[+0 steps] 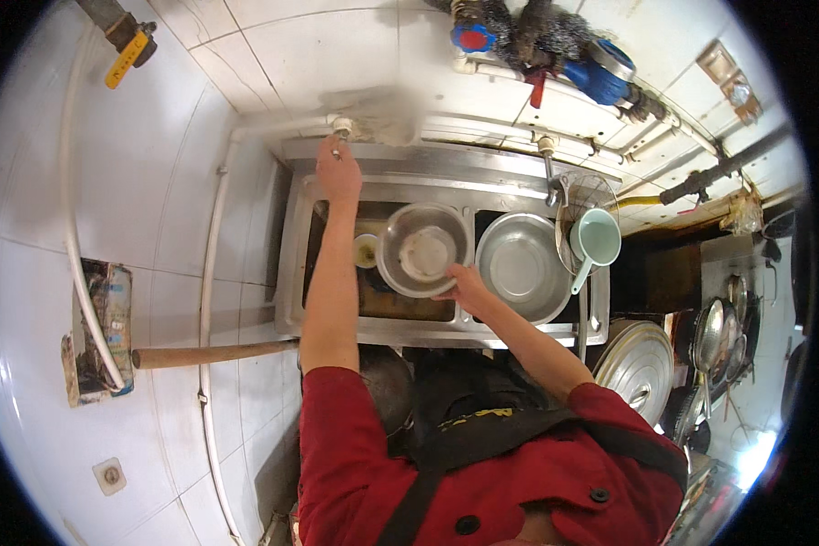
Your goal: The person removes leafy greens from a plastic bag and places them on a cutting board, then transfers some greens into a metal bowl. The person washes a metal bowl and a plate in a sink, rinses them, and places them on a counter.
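Note:
With its fingers closed on it, my left hand (339,170) holds the metal tap (342,134) on the wall pipe behind the sink. The rim of a round stainless steel bowl (424,250) is gripped by my right hand (465,289) at its lower right edge. This bowl is over the left basin of the steel double sink (375,333), and a pale patch shows in its bottom. A small white bowl (365,251) with yellowish-green contents is partly hidden beside it. Over the right basin stands a larger metal basin (522,267).
A pale green plastic dipper (594,237) rests on a wire strainer (565,225) at the sink's right. A second tap (553,184) is behind them. Large round metal lids (636,372) stand right of the sink. A wooden pole (211,355) spans from the left wall to the sink's edge.

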`<control>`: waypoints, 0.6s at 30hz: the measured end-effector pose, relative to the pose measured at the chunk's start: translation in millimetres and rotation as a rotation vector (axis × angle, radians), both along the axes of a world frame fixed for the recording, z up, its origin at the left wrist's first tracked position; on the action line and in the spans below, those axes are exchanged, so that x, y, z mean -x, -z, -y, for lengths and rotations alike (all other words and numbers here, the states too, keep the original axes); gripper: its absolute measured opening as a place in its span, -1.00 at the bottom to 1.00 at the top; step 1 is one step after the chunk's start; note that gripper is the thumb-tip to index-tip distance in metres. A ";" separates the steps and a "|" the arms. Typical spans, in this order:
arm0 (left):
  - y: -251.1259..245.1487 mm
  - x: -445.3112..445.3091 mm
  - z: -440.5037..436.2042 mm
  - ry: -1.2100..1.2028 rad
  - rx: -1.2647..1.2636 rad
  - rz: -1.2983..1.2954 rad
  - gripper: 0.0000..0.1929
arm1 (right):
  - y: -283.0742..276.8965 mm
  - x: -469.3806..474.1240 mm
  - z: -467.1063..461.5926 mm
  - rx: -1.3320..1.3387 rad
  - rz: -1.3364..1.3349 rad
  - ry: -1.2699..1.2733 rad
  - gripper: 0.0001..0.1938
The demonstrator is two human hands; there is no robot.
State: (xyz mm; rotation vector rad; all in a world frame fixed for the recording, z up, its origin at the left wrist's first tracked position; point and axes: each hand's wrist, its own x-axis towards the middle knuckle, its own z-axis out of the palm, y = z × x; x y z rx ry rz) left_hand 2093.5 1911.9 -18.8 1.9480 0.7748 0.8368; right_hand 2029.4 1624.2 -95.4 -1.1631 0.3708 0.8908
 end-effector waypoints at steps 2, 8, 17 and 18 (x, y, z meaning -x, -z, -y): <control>4.7 -6.5 1.2 -0.062 0.112 -0.092 -0.68 | 8.0 -13.7 -33.8 0.059 -0.042 -0.011 -0.55; 1.4 -3.7 0.2 -0.052 0.128 -0.036 -0.73 | 14.9 -23.2 -88.0 -0.011 -0.063 -0.164 -0.61; 34.0 -1.3 -8.5 -0.014 0.199 0.281 -0.65 | 23.7 -34.6 -88.8 0.019 -0.043 -0.064 -0.60; 44.7 6.8 -16.9 -0.071 0.576 0.371 -0.65 | 24.4 -36.0 -86.2 0.023 -0.038 -0.043 -0.59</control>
